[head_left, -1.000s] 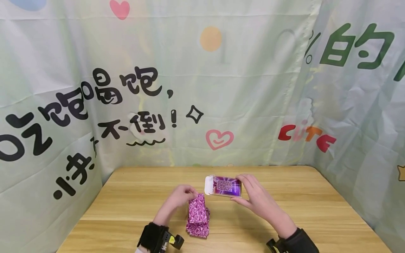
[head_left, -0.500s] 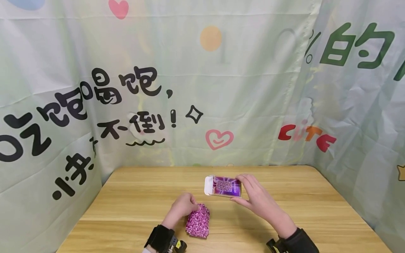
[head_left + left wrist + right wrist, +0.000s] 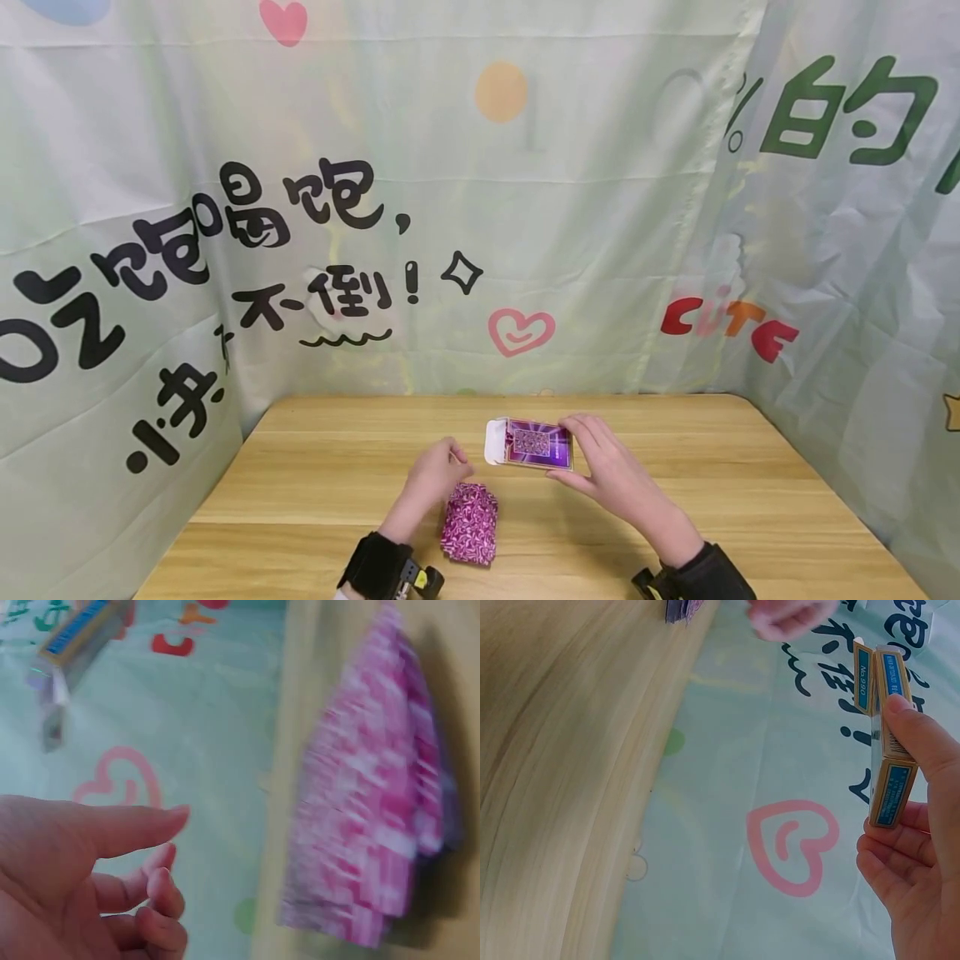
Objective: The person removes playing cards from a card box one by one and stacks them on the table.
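A stack of playing cards [image 3: 470, 523] with pink-and-white patterned backs lies on the table. In the left wrist view the cards [image 3: 360, 802] look slightly staggered and blurred. My left hand [image 3: 438, 468] hovers just past the stack's far edge. In its wrist view the left hand [image 3: 67, 862] has a straight thumb, loosely bent fingers and nothing between them. My right hand [image 3: 611, 467] holds a purple card box [image 3: 532, 442] sideways above the table. Thumb and fingers of the right hand [image 3: 930, 847] grip the box's narrow sides, and its white end flap [image 3: 495, 440] hangs open toward the left.
The wooden table [image 3: 337, 483] reaches back to a printed cloth curtain [image 3: 585, 208], and more cloth hangs along its left and right sides. Black wrist straps [image 3: 375, 567] with small cameras sit on both wrists.
My left hand lowered a bunch of pinched cards onto the stack, let go and drew back a little beyond it. My right hand and the box stay put.
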